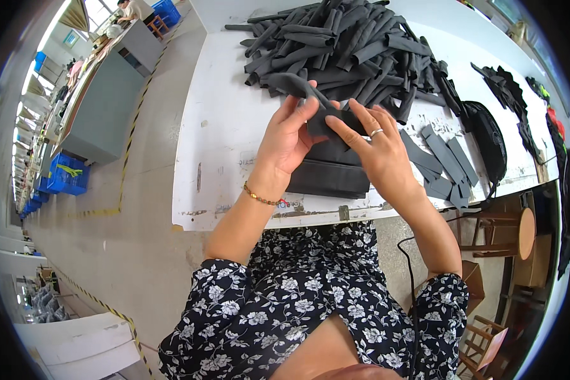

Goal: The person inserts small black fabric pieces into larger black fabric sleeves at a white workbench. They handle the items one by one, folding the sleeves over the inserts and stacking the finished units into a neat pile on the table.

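Head view. A dark grey cloth piece (pixel 320 128) is held above the near edge of the desk (pixel 225 133). The grip of the left hand (pixel 290 128) is closed on it between thumb and fingers; the fingers of the right hand (pixel 383 142) are extended and laid against it, and whether the right grip pinches cannot be told, the thumb being hidden. Work on this piece appears unfinished, one end standing loosely curled. Toward the far edge, a large heap of rolled strips (pixel 367 54) is seen, seemingly shaped already. Near the near edge, flat strips (pixel 446 155) are scattered right of a dark stack (pixel 326 178), and may be judged as left to do. The rolled strips are matt, soft and tubular; the flat ones are straight-edged and thin; the stack is smooth and oblong. Toward the right edge, a black pouch (pixel 487 136) with rounded sides is placed.
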